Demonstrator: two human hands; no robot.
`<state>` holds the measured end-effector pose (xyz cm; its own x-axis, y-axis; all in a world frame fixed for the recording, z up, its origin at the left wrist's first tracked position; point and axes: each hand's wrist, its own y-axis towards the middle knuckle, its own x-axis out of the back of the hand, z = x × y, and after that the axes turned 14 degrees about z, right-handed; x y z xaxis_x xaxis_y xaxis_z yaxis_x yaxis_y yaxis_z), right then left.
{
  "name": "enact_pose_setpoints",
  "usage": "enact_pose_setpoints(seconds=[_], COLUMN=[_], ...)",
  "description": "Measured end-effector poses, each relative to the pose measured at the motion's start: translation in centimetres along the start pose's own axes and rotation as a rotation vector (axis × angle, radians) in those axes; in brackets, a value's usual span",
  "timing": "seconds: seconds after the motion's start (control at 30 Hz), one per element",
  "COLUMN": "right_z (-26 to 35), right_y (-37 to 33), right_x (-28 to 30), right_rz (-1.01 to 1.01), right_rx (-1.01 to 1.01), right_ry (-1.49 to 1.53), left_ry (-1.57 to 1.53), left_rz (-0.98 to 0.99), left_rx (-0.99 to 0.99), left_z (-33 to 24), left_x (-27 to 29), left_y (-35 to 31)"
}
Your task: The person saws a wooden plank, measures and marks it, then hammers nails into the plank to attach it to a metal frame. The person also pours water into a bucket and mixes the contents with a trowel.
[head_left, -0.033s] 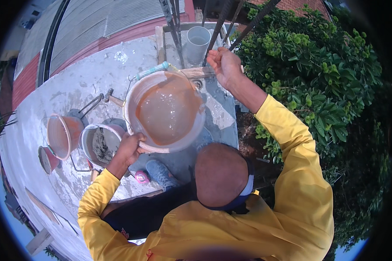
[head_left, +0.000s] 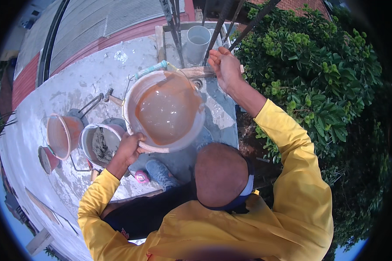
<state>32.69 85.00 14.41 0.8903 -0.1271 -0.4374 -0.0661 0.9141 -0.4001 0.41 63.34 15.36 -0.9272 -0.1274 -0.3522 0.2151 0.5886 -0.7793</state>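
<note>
A pale bucket of cloudy, brownish-grey liquid (head_left: 167, 111) is tilted toward me, its wire handle with a turquoise grip (head_left: 151, 69) lying by the far rim. My left hand (head_left: 130, 150) clasps the bucket's near-left rim, thumb over the edge. Raised beyond the bucket to the right, my right hand (head_left: 225, 68) has loosely bent fingers and nothing visible in it. Dark steel bars (head_left: 217, 32) rise close to that hand. A translucent plastic container (head_left: 198, 41) stands among them, just left of my fingertips.
Left of the held bucket are a bucket with grey mortar (head_left: 101, 143), an orange bucket (head_left: 64, 135) and a small red pail (head_left: 48, 159). A hammer (head_left: 112, 97) lies behind them. A pink round object (head_left: 141, 177) sits beside my shoe (head_left: 161, 173). Leafy branches (head_left: 309, 87) border the right edge.
My right hand has shifted very slightly to the right and its fingers have turned a little. The bucket and my left hand stay in place.
</note>
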Motion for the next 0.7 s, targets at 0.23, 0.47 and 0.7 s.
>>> enact_pose_setpoints(seconds=[0.23, 0.47, 0.7], right_z=[-5.5, -14.4, -14.5], right_y=[-9.2, -6.2, -5.0], right_x=[1.8, -0.9, -2.3], right_rz=[0.505, 0.286, 0.3], right_rx=[-0.217, -0.761, -0.888], right_ry=[-0.161, -0.337, 0.252], left_ry=[0.064, 0.135, 0.042], left_rz=[0.026, -0.027, 0.012], left_rx=[0.009, -0.018, -0.034], left_z=[0.2, 0.4, 0.3], left_x=[-0.6, -1.9, -1.2], left_y=[-0.2, -0.8, -1.6])
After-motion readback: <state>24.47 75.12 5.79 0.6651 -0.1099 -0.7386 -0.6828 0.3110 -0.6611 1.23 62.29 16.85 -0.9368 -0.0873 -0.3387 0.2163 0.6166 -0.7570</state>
